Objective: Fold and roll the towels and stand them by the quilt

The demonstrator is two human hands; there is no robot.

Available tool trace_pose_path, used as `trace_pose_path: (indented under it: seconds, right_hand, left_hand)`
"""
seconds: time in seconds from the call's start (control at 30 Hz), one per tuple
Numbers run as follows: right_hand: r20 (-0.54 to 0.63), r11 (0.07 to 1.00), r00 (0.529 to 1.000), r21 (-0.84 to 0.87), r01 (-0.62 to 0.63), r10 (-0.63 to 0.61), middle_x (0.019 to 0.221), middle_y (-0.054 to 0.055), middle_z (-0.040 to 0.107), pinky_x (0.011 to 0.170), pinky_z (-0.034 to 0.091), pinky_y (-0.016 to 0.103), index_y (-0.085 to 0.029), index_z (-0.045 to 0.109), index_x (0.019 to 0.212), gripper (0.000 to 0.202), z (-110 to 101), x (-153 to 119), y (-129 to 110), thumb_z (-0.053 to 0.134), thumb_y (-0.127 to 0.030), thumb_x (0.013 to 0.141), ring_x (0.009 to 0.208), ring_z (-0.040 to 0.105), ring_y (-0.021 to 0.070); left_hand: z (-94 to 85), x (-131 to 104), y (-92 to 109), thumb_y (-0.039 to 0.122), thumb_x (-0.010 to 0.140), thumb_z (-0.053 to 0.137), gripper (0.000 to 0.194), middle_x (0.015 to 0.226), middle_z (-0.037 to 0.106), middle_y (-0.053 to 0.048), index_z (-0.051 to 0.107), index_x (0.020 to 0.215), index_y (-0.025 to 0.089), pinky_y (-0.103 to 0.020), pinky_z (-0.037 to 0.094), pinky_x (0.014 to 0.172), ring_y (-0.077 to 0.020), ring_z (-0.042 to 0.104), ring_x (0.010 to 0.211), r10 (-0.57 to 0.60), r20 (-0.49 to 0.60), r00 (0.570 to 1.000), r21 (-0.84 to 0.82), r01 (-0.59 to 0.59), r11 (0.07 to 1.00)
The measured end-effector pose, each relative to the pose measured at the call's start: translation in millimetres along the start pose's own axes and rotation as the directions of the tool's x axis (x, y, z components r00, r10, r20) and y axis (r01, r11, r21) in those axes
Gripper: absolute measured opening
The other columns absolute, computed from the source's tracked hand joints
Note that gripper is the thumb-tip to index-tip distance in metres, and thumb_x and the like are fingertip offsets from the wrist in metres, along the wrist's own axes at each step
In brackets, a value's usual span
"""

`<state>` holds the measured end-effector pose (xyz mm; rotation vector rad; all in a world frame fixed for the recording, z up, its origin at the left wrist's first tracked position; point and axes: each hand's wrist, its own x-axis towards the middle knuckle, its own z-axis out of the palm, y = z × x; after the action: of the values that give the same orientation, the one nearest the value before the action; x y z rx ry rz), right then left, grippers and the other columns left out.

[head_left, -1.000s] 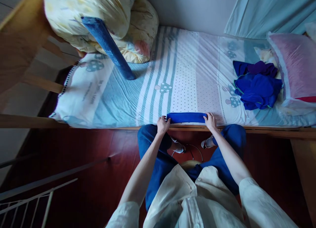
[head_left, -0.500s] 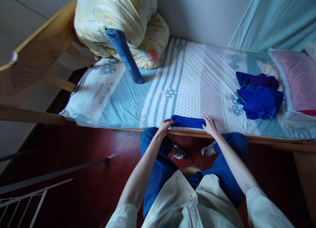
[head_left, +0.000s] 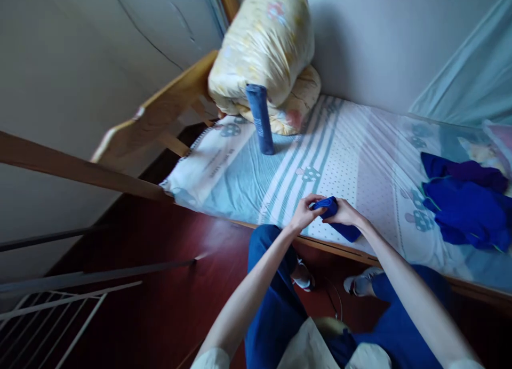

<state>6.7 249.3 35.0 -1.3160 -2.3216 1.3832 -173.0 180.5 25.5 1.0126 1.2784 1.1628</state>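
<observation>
A blue cloth [head_left: 346,231] is at the bed's front edge, its left end raised into a small roll or fold. My left hand [head_left: 307,211] is closed on the left side of that raised end. From the right, my right hand [head_left: 344,213] grips the same end. The rest of the cloth lies as a narrow flat strip, reaching to the lower right under my right hand. Farther back, a rolled blue-grey cloth [head_left: 261,121] stands upright on the bed.
Folded yellow quilts [head_left: 266,49] are stacked at the bed's head end by a wooden board [head_left: 160,102]. Crumpled blue clothes [head_left: 468,209] lie at the right. A metal rack [head_left: 60,315] stands lower left.
The view has swung left. My hands have come together, and the cloth's left end, flat before, is now lifted and turned over between them.
</observation>
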Motion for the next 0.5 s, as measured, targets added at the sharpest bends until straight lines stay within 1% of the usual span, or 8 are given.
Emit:
trace_pose_path:
  seconds: [0.03, 0.1, 0.17, 0.27, 0.33, 0.37, 0.43, 0.5]
  right_hand:
    - [-0.032, 0.999, 0.999, 0.024, -0.026, 0.027, 0.079, 0.002, 0.077, 0.066, 0.055, 0.028, -0.015, 0.078, 0.094, 0.04, -2.0, 5.4, -8.2, 0.088, -0.034, 0.061, 0.078, 0.073, 0.0242]
    - [-0.129, 0.996, 0.99, 0.078, -0.048, 0.058, 0.075, 0.003, 0.077, 0.062, 0.055, 0.028, -0.014, 0.078, 0.085, 0.034, -4.5, 18.5, -24.6, 0.087, -0.036, 0.061, 0.074, 0.073, 0.0243]
    - [-0.21, 0.99, 0.976, 0.139, -0.037, 0.066, 0.076, 0.005, 0.077, 0.063, 0.056, 0.03, -0.014, 0.077, 0.082, 0.032, -4.8, 36.6, -41.0, 0.087, -0.038, 0.061, 0.074, 0.074, 0.0254]
    - [-0.296, 0.974, 0.952, 0.224, -0.014, 0.082, 0.078, 0.008, 0.078, 0.065, 0.059, 0.033, -0.015, 0.077, 0.079, 0.034, -1.6, 73.5, -65.7, 0.088, -0.04, 0.06, 0.077, 0.075, 0.0276]
    - [-0.342, 0.962, 0.934, 0.273, -0.005, 0.102, 0.076, 0.008, 0.078, 0.066, 0.061, 0.035, -0.015, 0.075, 0.077, 0.036, 3.1, 102.3, -83.1, 0.089, -0.042, 0.059, 0.078, 0.076, 0.0289]
    - [-0.363, 0.955, 0.925, 0.297, 0.003, 0.11, 0.075, 0.009, 0.077, 0.066, 0.062, 0.036, -0.015, 0.074, 0.076, 0.037, 6.3, 117.1, -92.4, 0.09, -0.044, 0.058, 0.079, 0.076, 0.0295]
    - [-0.404, 0.939, 0.907, 0.343, 0.032, 0.117, 0.076, 0.009, 0.077, 0.068, 0.063, 0.038, -0.015, 0.073, 0.077, 0.04, 14.2, 146.5, -111.3, 0.091, -0.046, 0.057, 0.081, 0.076, 0.0305]
    - [-0.43, 0.918, 0.896, 0.389, 0.078, 0.106, 0.08, 0.01, 0.077, 0.071, 0.065, 0.039, -0.015, 0.073, 0.081, 0.044, 23.2, 175.7, -129.3, 0.09, -0.048, 0.058, 0.085, 0.076, 0.0309]
  left_hand:
    - [-5.8, 5.1, 2.1, 0.036, 0.072, 0.083, 0.037, 0.108, 0.073, -0.009, 0.075, 0.104, 0.018, -0.035, 0.054, 0.092, -0.0251, 0.066, 0.107, 0.017, -0.026, 1.0, -0.042, -0.018, 0.999]
    - [-20.2, 15.1, 1.6, 0.039, 0.071, 0.086, 0.051, 0.118, 0.071, -0.01, 0.07, 0.116, 0.02, -0.037, 0.053, 0.096, -0.0262, 0.064, 0.115, 0.04, -0.066, 0.997, -0.134, -0.048, 0.99]
    - [-37.2, 24.3, -4.9, 0.041, 0.068, 0.091, 0.065, 0.127, 0.068, -0.012, 0.065, 0.125, 0.022, -0.04, 0.051, 0.101, -0.0273, 0.061, 0.123, 0.04, -0.062, 0.997, -0.197, -0.052, 0.979]
    - [-63.6, 38.1, -22.9, 0.041, 0.062, 0.095, 0.076, 0.128, 0.067, -0.014, 0.061, 0.127, 0.022, -0.048, 0.048, 0.107, -0.0294, 0.06, 0.126, -0.001, -0.013, 1.0, -0.18, -0.001, 0.984]
    - [-79.9, 48.7, -36.4, 0.038, 0.057, 0.097, 0.08, 0.126, 0.068, -0.014, 0.06, 0.126, 0.021, -0.052, 0.045, 0.11, -0.0309, 0.061, 0.126, -0.016, -0.031, 0.999, -0.12, 0.012, 0.993]
    - [-87.5, 54.6, -42.2, 0.036, 0.055, 0.098, 0.082, 0.124, 0.069, -0.014, 0.059, 0.126, 0.02, -0.053, 0.044, 0.111, -0.0313, 0.061, 0.125, -0.013, -0.061, 0.998, -0.088, 0.007, 0.996]
    - [-101.9, 66.8, -50.8, 0.034, 0.053, 0.098, 0.085, 0.121, 0.069, -0.014, 0.057, 0.127, 0.02, -0.052, 0.044, 0.11, -0.0313, 0.063, 0.122, 0.005, -0.159, 0.987, -0.031, -0.01, 0.999]
    - [-115.6, 78.7, -54.0, 0.034, 0.053, 0.097, 0.085, 0.115, 0.07, -0.011, 0.056, 0.126, 0.019, -0.049, 0.049, 0.105, -0.0306, 0.065, 0.116, 0.016, -0.291, 0.957, 0.035, -0.006, 0.999]
